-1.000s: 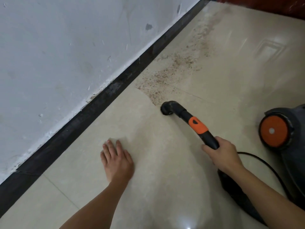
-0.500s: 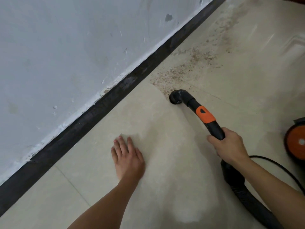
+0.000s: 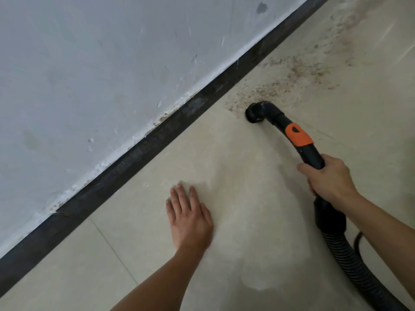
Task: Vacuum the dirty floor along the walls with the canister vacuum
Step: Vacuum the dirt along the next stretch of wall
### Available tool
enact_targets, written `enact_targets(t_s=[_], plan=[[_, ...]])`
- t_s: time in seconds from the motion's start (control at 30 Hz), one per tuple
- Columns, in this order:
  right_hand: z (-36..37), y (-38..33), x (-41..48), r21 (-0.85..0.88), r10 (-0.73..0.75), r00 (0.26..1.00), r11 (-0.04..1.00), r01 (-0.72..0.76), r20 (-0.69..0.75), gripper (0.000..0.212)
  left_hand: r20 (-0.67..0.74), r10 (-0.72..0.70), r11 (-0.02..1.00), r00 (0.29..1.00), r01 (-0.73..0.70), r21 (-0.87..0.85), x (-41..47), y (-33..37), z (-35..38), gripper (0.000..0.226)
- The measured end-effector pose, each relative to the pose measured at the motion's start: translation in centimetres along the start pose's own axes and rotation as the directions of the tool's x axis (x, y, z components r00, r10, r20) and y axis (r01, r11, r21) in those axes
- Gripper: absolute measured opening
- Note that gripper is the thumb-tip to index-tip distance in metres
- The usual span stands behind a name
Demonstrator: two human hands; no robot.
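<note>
A black vacuum handle (image 3: 310, 153) with an orange collar (image 3: 297, 135) ends in a bent round nozzle (image 3: 254, 113). The nozzle's mouth rests on the beige tile floor (image 3: 235, 167) at the near edge of a brown dirt patch (image 3: 292, 75) that runs along the dark baseboard (image 3: 157, 135). My right hand (image 3: 330, 178) is gripped around the handle just above the ribbed black hose (image 3: 350, 261). My left hand (image 3: 190, 216) lies flat on the floor, fingers together, well behind the nozzle. The canister is out of view.
A scuffed white wall (image 3: 101, 75) rises above the baseboard on the left. A thin black cord (image 3: 357, 241) shows beside the hose at the right. Dirt continues toward the top right corner.
The view has shifted left and forward, so the orange-wheeled canister has left the frame. The nozzle has moved forward along the baseboard into the dirt's edge. My left hand stays flat on the tile.
</note>
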State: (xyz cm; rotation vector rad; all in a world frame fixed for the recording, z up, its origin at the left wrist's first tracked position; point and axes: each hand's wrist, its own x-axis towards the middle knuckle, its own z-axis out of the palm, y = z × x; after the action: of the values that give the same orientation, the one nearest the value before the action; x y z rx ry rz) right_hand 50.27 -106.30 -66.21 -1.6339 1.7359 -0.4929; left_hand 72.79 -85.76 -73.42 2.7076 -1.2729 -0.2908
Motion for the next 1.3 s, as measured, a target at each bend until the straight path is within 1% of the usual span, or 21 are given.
enact_targets(t_s=[0.07,0.1,0.23,0.33,0.5,0.6,0.77,0.87,0.93,0.97,1.03,1.17,1.2,1.23,1.3], plan=[[0.6,-0.7,0.6,-0.007,-0.022,0.998,1.000,0.023,0.053,0.020,0.000,-0.009,1.000,1.000,0.009,-0.011,-0.1,0.0,0.0,0.061],[0.8,-1.1,1.0,-0.001,-0.021,0.998,1.000,0.021,0.054,0.020,0.001,-0.009,1.000,1.000,0.009,-0.011,-0.2,0.0,-0.1,0.062],[2.1,-3.1,3.3,0.022,0.003,1.000,1.000,-0.003,-0.018,0.024,0.003,0.003,1.000,1.000,-0.003,0.000,0.1,0.0,0.0,0.062],[3.9,-4.9,4.6,0.033,-0.009,1.000,0.999,0.008,0.018,0.026,0.008,-0.005,1.000,1.000,0.004,0.013,0.0,-0.3,0.2,0.062],[6.2,-6.9,5.9,0.048,-0.023,0.999,0.999,0.022,0.033,0.028,0.006,0.000,1.000,1.000,0.000,0.008,0.2,-0.1,0.3,0.066],[6.8,-6.9,5.0,0.035,-0.028,0.997,0.999,0.026,0.074,0.024,0.020,-0.005,1.000,1.000,0.005,0.009,0.0,-0.4,0.2,0.066],[5.0,-5.6,3.1,0.033,0.010,0.998,0.999,-0.012,0.069,0.018,0.012,0.001,1.000,1.000,-0.001,0.011,0.6,-0.7,-0.4,0.066],[5.0,-4.1,-0.8,0.030,-0.039,0.979,0.999,0.034,0.199,0.016,0.022,-0.019,0.999,1.000,0.019,0.028,0.6,-1.2,-0.2,0.060],[4.6,-2.2,-3.7,-0.007,-0.048,0.972,0.999,0.051,0.229,0.016,0.017,-0.026,1.000,1.000,0.026,0.011,0.2,-1.5,-0.2,0.059],[4.0,-1.2,-4.7,-0.018,-0.037,0.978,0.999,0.041,0.208,0.016,0.015,-0.026,1.000,1.000,0.026,-0.001,0.1,-1.5,-0.3,0.059],[1.6,0.9,-5.7,-0.031,0.015,0.993,0.999,-0.012,0.117,0.017,0.019,-0.017,1.000,1.000,0.017,-0.009,0.1,-1.2,-0.4,0.059],[-4.0,6.1,-7.8,-0.008,0.128,0.988,0.992,-0.129,-0.088,0.022,0.056,0.009,0.999,0.998,-0.012,0.052,0.1,-0.9,-1.0,0.059],[-5.1,7.4,-8.6,-0.003,0.154,0.979,0.988,-0.156,-0.136,0.023,0.075,0.044,0.996,0.996,-0.049,0.075,0.2,-0.8,-1.2,0.059],[-5.8,8.4,-9.4,-0.004,0.173,0.970,0.984,-0.177,-0.171,0.024,0.103,0.105,0.988,0.989,-0.116,0.100,0.4,-0.6,-1.5,0.059],[-6.3,9.6,-10.6,-0.007,0.173,0.971,0.984,-0.176,-0.163,0.024,0.153,0.258,0.952,0.954,-0.278,0.128,1.1,0.4,-1.9,0.060]])
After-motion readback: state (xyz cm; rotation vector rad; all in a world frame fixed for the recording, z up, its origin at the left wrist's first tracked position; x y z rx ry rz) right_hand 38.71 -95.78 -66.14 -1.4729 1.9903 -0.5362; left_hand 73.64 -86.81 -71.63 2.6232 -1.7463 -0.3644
